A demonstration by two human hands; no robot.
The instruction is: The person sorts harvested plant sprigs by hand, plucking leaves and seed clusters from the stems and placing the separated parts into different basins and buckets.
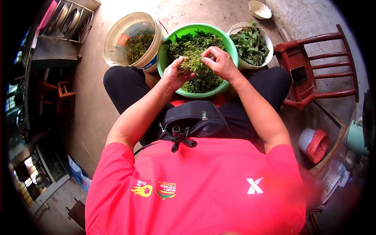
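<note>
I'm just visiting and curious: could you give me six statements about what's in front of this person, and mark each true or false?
1. The left hand holds a bunch of greens. True.
2. The right hand rests on the knee. False: its fingertips are at the bunch of greens.
3. The green basin stands between two other containers. True.
4. The large pale bucket is empty. False: it has greenery in it.
5. The smaller pail holds leafy stems. True.
6. The wooden chair is on the person's left. False: it is on their right.
</note>
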